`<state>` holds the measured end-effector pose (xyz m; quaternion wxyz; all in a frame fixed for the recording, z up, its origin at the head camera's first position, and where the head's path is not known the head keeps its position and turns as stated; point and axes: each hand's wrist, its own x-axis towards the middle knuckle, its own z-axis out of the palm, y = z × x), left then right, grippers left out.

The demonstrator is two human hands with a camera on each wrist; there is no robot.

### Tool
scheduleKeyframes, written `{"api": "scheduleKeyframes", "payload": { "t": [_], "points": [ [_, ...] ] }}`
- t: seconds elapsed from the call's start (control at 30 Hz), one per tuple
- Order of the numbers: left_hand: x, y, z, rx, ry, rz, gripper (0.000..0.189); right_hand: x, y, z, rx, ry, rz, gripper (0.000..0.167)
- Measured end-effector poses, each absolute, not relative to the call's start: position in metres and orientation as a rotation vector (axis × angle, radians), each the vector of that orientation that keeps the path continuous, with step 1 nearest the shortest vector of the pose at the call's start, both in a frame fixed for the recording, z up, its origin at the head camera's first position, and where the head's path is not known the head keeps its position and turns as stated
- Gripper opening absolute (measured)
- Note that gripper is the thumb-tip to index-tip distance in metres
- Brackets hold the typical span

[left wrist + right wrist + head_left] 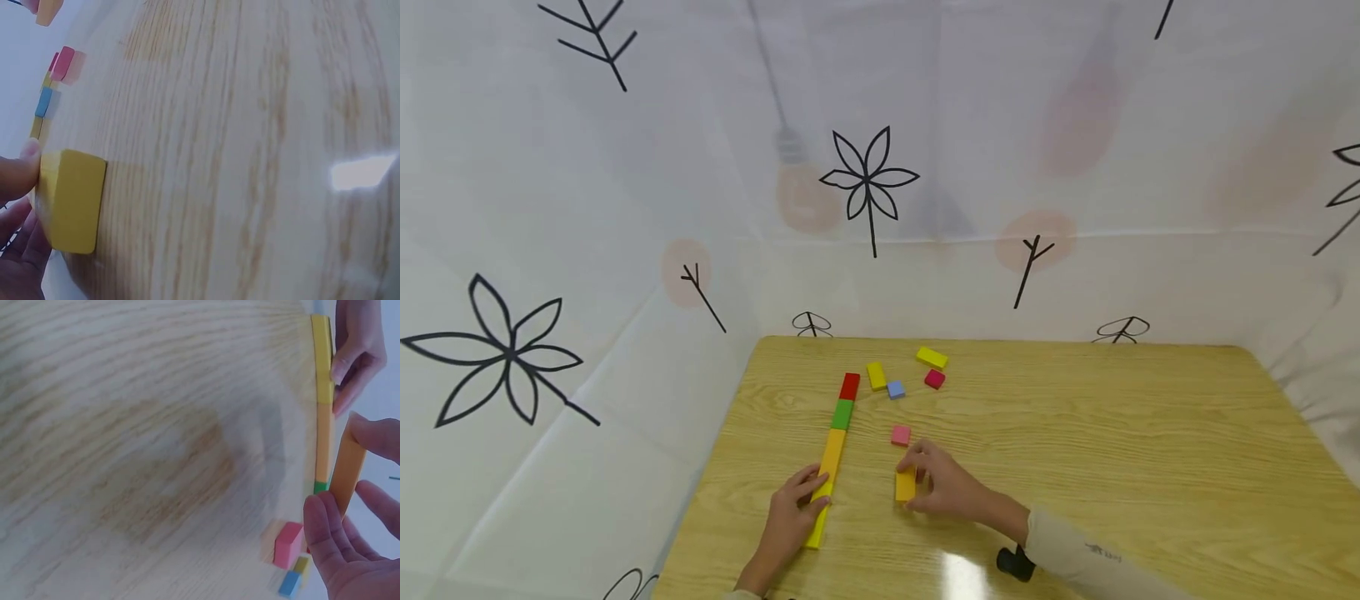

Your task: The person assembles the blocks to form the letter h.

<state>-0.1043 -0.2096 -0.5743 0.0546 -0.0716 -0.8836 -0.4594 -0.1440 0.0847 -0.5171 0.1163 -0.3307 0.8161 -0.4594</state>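
A straight row of blocks runs away from the person: yellow block (817, 527) nearest, then orange block (832, 454), green block (842, 414) and red block (849, 387). My left hand (787, 514) pinches the yellow end of this row between thumb and fingers; the left wrist view shows the thumb against the yellow block (78, 201). To the right, my right hand (951, 486) holds a separate orange block (906, 485) by its two ends, and the right wrist view shows this orange block (347, 472) raised off the table. A pink block (901, 435) lies just beyond it.
Beyond the pink block lie a blue block (896, 389), a short yellow block (877, 376), another yellow block (932, 358) and a crimson block (935, 379). The wooden table (1112, 450) meets a patterned white cloth (955, 283) at its back and sides.
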Motion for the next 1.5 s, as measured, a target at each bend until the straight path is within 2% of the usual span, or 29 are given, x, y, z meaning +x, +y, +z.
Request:
{"api": "scheduleKeyframes", "payload": {
  "t": [0.8, 1.5],
  "points": [
    [-0.105, -0.208, -0.576, -0.218, -2.669, -1.391, 0.037, -0.116, 0.070, -0.528, -0.878, 2.327, -1.316, 0.039],
    [-0.106, -0.209, -0.575, -0.242, -2.671, -1.372, 0.037, -0.091, 0.074, -0.552, -0.919, 2.344, -1.430, 0.042]
  ]
}}
